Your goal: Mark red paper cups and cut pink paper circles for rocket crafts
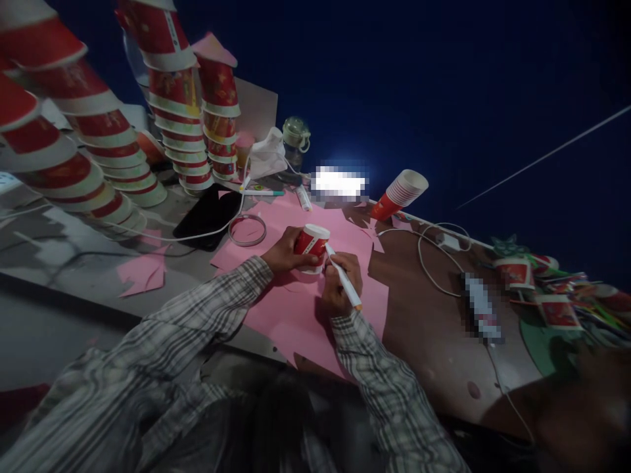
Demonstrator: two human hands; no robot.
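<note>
My left hand (286, 253) is wrapped round a red and white paper cup (311, 244) that stands upside down on a large pink paper sheet (305, 309). My right hand (340, 282) grips a white marker pen (345, 281) with an orange end, its tip against the base of the cup. Both hands rest on the pink sheet. Both sleeves are grey plaid.
Tall stacks of red paper cups (177, 105) rise at the back left. A black phone (207, 213), a clear tape ring (247, 230) and white cables (428, 256) lie nearby. A lying cup stack (400, 192) and cut cup scraps (557, 295) sit to the right. A bottle (296, 139) stands behind.
</note>
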